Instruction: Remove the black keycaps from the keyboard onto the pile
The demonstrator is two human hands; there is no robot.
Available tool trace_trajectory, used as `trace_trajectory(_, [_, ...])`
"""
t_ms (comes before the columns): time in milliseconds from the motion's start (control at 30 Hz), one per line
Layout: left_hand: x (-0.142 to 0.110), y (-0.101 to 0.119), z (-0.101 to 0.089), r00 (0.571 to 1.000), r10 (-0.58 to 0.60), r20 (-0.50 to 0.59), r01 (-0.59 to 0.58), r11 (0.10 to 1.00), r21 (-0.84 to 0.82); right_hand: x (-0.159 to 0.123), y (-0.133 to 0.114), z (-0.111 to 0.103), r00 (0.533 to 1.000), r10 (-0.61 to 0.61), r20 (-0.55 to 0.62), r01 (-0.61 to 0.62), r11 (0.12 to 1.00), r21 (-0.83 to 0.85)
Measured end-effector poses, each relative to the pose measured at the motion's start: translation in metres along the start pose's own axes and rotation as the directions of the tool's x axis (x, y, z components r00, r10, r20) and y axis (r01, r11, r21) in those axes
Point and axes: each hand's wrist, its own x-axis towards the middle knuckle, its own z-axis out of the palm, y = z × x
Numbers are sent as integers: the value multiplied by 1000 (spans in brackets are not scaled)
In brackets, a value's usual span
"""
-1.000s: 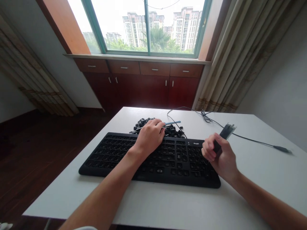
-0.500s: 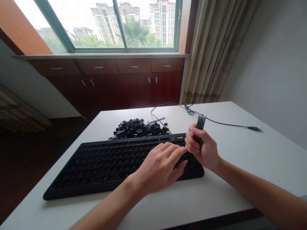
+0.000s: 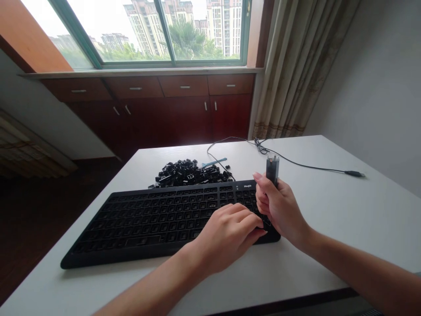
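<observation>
Table (image 3: 329, 210): white; my keyboard (image 3: 148, 219) lies across it, as half a second ago.
Keycap pile (image 3: 190, 172): loose behind the keyboard, untouched now; the work has shifted to the right end.
Left hand (image 3: 226, 235): has dropped onto the right-hand keys, fingers loosely curled, gripping nothing.
Right hand (image 3: 281, 206): clenched around a dark tool (image 3: 272, 169), probably a keycap puller, now lower and upright.

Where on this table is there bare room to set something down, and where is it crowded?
Bare: the table right of the keyboard, below the cable; also the near strip by the keyboard's left end. Crowded: behind the keyboard, around the keycap pile and blue tool, and its right end, where the left hand and right hand meet.
</observation>
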Motion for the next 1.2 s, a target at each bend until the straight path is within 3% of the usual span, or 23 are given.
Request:
trace_trajectory(300, [4, 0, 0, 999, 33, -24, -34, 998, -48, -3, 0, -1, 997, 12, 79, -5, 996, -94])
trace_trajectory(467, [4, 1, 0, 999, 34, -23, -35, 998, -56, -5, -1, -1, 998, -30, 55, 39, 984, -172])
trace_trajectory(700, [4, 0, -1, 1000, 19, 10, -18, 998, -59, -13, 7, -3, 999, 18, 27, -12, 980, -198])
trace_trajectory(833, [3, 1, 0, 1000, 26, 7, -25, 999, -48, -11, 7, -1, 998, 27, 50, -24, 999, -48])
trace_trajectory(967, [-1, 7, 4, 975, -177, -137, 162, 980, -117, -8, 6, 0, 997, 20, 73, -34, 982, 187])
trace_trajectory(1067, [-4, 11, 6, 954, -238, -185, 205, 962, -181, -15, 11, -4, 987, -62, 150, 40, 988, 151])
trace_trajectory(1200, [-2, 15, 4, 993, -83, -83, 62, 970, -235, -21, 20, -11, 940, -194, 281, 196, 980, 21])
